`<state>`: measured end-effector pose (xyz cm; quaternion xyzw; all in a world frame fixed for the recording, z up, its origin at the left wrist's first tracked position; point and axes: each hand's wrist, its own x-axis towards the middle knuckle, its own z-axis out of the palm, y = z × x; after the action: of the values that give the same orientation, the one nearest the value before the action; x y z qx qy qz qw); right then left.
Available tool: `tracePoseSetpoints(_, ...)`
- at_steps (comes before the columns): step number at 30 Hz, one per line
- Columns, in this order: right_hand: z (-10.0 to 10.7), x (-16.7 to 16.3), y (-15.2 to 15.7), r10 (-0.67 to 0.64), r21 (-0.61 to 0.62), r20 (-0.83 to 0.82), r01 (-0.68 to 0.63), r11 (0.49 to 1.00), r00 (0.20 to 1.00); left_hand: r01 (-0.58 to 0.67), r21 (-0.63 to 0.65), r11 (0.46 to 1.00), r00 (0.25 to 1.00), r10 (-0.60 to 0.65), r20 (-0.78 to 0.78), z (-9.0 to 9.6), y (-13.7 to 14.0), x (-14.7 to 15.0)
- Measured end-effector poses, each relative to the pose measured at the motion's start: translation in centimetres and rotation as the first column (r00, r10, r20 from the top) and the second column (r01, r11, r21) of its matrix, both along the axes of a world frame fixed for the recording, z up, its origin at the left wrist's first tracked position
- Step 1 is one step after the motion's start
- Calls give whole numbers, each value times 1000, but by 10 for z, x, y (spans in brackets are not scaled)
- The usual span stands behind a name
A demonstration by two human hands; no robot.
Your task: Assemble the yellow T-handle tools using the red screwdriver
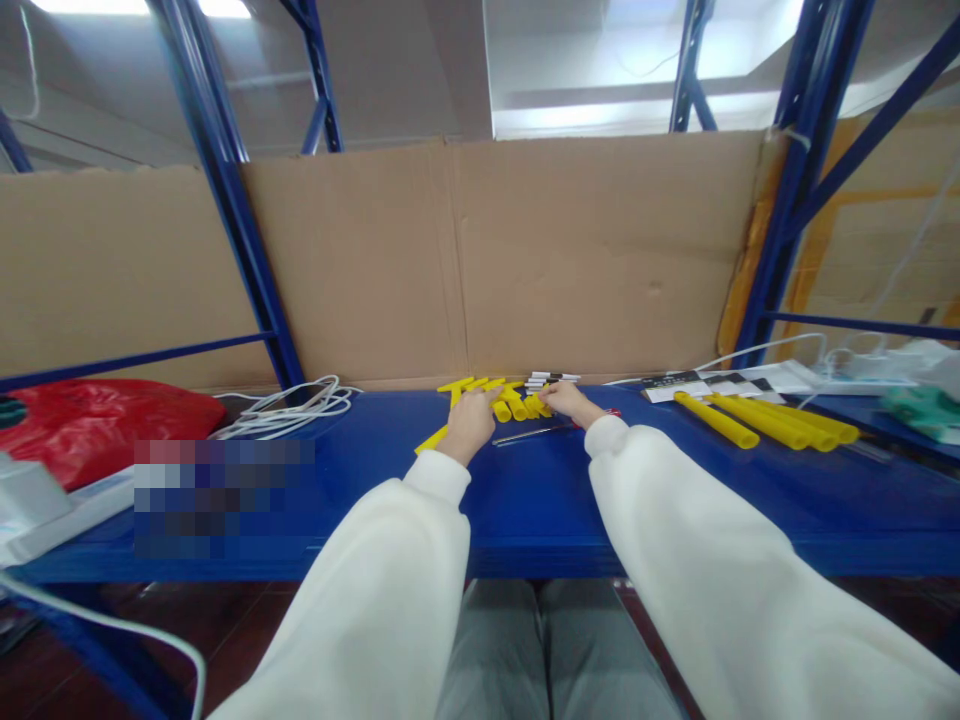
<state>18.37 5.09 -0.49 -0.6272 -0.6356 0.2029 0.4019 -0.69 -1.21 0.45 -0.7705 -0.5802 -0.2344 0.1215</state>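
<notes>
Several yellow T-shaped plastic pieces (516,403) lie in a row at the back of the blue table. My left hand (471,420) reaches over the row's left end, its index finger stretched to a tube; its other fingers are hidden. A yellow tube end (431,440) sticks out beside that wrist. At the right end, my right hand (571,400) has its fingertips drawn together against small yellow pieces (534,405); what they pinch, if anything, is hidden. Below lies a screwdriver (525,435), thin metal shaft to the left, red handle (613,412) partly behind my right wrist.
White-and-black markers (551,378) lie behind the row, against a cardboard wall (600,260). Loose yellow tubes (780,420) lie at right near a checkered strip (712,385). At left are a coiled white cable (300,405), a red bag (112,420) and a power strip (75,515). Blue posts flank the table.
</notes>
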Motion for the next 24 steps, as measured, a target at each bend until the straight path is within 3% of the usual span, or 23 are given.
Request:
tracePoseSetpoints(8,0,0,0,-41,-14,169,44,999,985,-5,-32,999,1000,5,12,4,-7,3)
tracePoseSetpoints(15,3,3,-3,-54,-58,402,85,995,914,9,-19,1000,1000,-8,13,3,-6,3)
tracePoseSetpoints(24,1,9,-2,-47,-61,389,77,995,920,7,-19,1000,1000,-7,22,3,-6,3)
